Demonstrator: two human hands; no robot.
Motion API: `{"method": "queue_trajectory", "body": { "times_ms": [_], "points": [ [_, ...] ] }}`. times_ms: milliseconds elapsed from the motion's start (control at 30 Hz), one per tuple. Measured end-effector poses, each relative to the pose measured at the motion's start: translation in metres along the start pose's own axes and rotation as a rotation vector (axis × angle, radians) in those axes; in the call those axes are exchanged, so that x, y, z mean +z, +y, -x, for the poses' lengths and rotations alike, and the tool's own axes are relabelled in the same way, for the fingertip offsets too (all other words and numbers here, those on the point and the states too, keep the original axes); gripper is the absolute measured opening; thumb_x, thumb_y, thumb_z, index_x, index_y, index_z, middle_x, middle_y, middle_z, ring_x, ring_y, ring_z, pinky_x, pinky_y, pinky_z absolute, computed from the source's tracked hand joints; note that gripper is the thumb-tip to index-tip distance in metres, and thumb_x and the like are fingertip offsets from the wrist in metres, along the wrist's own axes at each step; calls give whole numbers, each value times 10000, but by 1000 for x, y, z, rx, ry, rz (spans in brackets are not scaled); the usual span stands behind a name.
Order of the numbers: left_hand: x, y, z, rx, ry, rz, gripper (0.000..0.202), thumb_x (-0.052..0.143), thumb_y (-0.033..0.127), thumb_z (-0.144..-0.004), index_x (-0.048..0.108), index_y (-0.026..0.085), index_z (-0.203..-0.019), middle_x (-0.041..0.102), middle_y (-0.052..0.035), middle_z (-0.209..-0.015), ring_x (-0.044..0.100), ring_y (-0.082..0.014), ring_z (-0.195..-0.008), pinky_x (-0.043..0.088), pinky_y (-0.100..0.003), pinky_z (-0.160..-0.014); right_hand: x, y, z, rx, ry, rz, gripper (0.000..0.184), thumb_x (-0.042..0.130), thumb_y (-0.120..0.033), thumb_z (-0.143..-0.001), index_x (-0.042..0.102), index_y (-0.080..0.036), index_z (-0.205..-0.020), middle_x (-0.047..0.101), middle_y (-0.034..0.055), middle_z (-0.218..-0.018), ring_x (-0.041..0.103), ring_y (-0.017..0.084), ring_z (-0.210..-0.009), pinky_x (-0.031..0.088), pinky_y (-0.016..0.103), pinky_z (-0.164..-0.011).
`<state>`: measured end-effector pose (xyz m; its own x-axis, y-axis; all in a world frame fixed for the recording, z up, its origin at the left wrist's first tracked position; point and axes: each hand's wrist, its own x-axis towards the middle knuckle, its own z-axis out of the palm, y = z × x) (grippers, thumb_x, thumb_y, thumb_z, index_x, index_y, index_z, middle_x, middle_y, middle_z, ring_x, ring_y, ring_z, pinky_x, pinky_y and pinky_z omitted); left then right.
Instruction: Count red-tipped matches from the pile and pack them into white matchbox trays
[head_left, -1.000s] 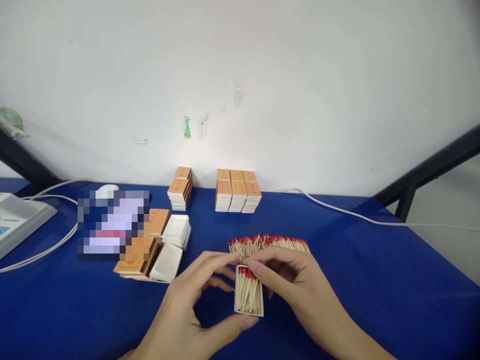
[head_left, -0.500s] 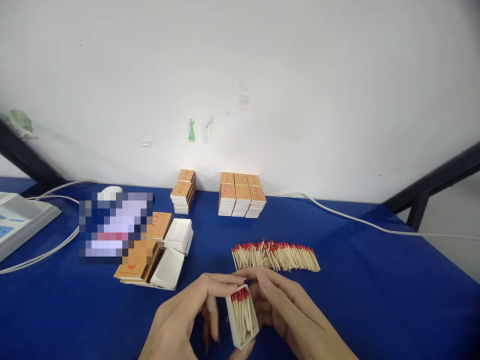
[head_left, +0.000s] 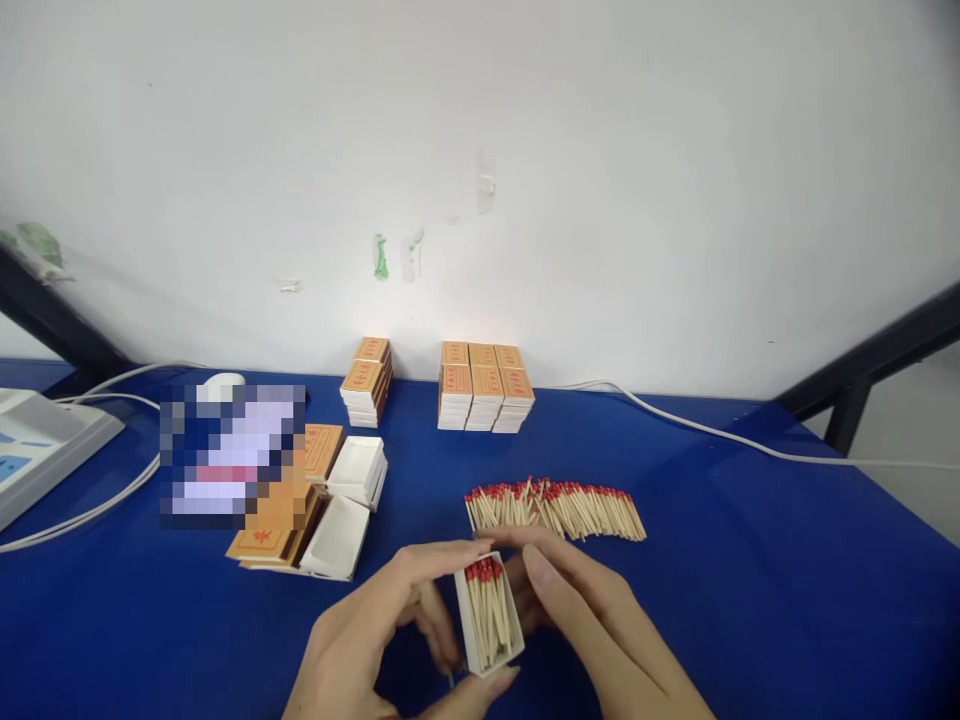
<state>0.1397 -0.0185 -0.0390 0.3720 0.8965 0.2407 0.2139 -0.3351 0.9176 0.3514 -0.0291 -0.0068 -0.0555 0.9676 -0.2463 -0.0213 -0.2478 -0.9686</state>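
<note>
Match tray [head_left: 467,620]: being held on the near side of the loose match pile [head_left: 555,510].
Left hand [head_left: 367,625]: pinching the tray end to end, thumb nearest.
Right hand [head_left: 592,615]: curving alongside; contact cannot be told.
Tray walls [head_left: 515,628]: probably light, flexing under hard squeezing; gripping the ends seems right.
Matches inside [head_left: 489,610]: likely sliding when tipped.

Loose matches [head_left: 577,510] lie behind the held tray [head_left: 466,617] — matchboxes [head_left: 486,383] farther back.
</note>
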Motion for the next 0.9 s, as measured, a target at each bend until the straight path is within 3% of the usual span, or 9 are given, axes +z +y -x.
{"method": "queue_trajectory", "body": {
  "times_ms": [167, 333, 467, 767, 900],
  "points": [
    [1, -8, -10, -52, 86, -53, 465, 798, 315, -975, 614, 388, -1396, 785, 35, -1146, 764, -158, -978, 629, -299, -925, -10, -3, -9, -238, 188, 191, 446, 603, -659, -1047, 771, -321, -1285, 781, 95, -1256, 714, 325, -1185, 607, 444, -1003],
    [5, -9, -21, -207, 139, -97, 382, 749, 409, -1008, 606, 382, -1362, 786, 44, -1254, 756, -191, -1140, 601, -364, -989, -27, -1, -20, -283, 285, 251, 407, 557, -650, -1077, 767, -330, -1217, 790, 66, -1151, 721, 293, -1130, 570, 423, -989],
    [8, -9, -22, -237, 120, -163, 354, 709, 425, -1013, 603, 365, -1345, 789, 34, -1220, 752, -203, -1082, 599, -370, -916, -27, 0, -23, -289, 252, 210, 390, 562, -641, -1082, 761, -332, -1212, 784, 45, -1118, 721, 268, -1117, 545, 423, -1037],
    [14, -10, -21, -283, 162, -251, 418, 568, 476, -1106, 495, 319, -1486, 733, -38, -1193, 701, -205, -924, 589, -365, -825, -24, -2, -22, -289, 203, 159, 373, 604, -610, -1076, 752, -302, -1224, 771, 48, -1095, 730, 234, -1058, 605, 356, -957],
    [16, -11, -23, -251, 159, -287, 415, 538, 456, -1120, 466, 330, -1509, 708, -43, -1183, 696, -224, -976, 598, -418, -929, -23, -1, -20, -284, 180, 164, 366, 613, -602, -1073, 753, -297, -1219, 762, 53, -1097, 726, 235, -1048, 611, 353, -940]
  ]
}}
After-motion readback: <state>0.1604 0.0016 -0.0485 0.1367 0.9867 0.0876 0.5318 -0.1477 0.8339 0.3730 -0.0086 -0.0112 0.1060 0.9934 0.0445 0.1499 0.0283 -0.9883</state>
